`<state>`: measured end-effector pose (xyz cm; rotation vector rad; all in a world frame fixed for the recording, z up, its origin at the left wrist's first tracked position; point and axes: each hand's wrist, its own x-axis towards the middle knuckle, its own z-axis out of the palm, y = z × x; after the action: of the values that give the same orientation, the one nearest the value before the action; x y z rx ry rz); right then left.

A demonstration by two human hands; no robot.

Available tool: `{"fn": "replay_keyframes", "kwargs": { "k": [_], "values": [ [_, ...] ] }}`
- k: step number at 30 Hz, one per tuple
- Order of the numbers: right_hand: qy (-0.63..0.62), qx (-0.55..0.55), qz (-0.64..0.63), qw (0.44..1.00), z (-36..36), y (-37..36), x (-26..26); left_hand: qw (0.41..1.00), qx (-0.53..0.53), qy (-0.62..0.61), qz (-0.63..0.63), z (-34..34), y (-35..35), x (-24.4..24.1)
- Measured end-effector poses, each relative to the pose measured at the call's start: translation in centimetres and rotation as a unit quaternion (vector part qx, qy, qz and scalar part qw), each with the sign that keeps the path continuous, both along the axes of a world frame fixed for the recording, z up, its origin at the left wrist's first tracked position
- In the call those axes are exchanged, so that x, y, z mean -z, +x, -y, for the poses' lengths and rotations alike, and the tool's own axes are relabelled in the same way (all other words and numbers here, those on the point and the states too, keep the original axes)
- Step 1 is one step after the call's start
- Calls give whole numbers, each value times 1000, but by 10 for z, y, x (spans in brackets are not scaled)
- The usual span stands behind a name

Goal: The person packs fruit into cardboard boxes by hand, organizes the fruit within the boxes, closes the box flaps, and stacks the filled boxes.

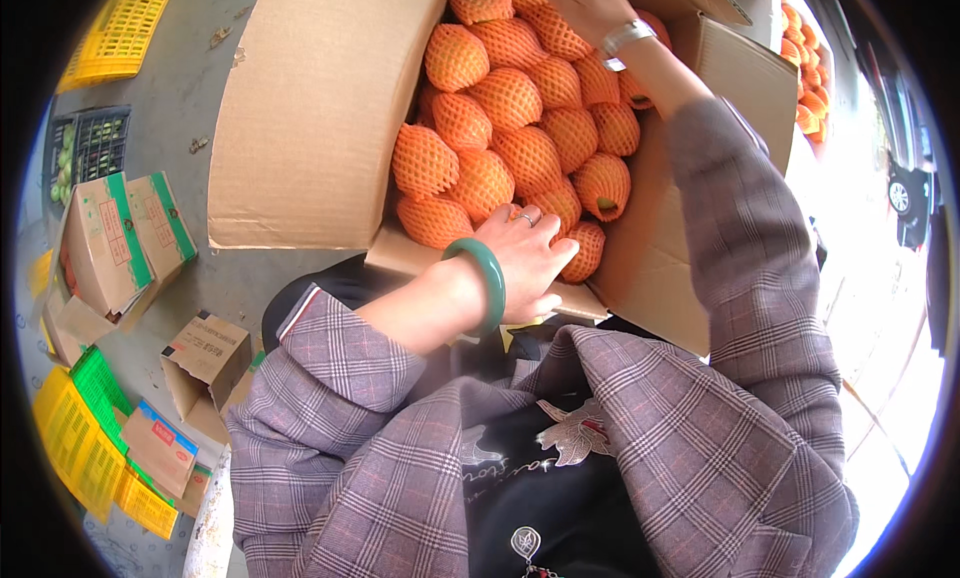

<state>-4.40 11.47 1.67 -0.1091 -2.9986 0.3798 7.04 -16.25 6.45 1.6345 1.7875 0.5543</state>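
Note:
An open cardboard box (300, 128) stands before me, filled with fruit in orange foam nets (506, 98). My left hand (525, 263), with a green bangle at the wrist and a ring, rests on the netted fruit at the box's near edge. Its fingertips reach down among the fruit, and whether they grip a piece is hidden. At the box's far end, my right hand (589, 8), a silver watch on its wrist, reaches over the fruit. The picture's top edge cuts off part of that hand, so its hold cannot be told.
More netted fruit (810, 75) lies in a container at the upper right. To the left on the floor are a yellow crate (124, 30), a dark crate with green fruit (90, 147), cardboard boxes (112, 240), a smaller open carton (206, 353) and another yellow crate (75, 435).

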Motion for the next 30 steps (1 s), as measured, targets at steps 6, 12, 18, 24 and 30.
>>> {"fn": "replay_keyframes", "kwargs": {
  "k": [6,12,18,24,30],
  "values": [
    [-59,-44,-10,997,5,173,-54,998,53,-28,6,12,6,7],
    [36,-44,116,992,39,254,-68,994,-94,-43,-46,12,-57,-1],
    [121,-45,182,975,40,209,-25,961,-212,-48,-173,34,-59,26],
    [120,-52,214,968,63,229,-31,957,-227,-56,-169,41,-25,29],
    [62,-46,210,975,63,240,-43,934,-289,-39,-208,54,13,22]
  ]
}}
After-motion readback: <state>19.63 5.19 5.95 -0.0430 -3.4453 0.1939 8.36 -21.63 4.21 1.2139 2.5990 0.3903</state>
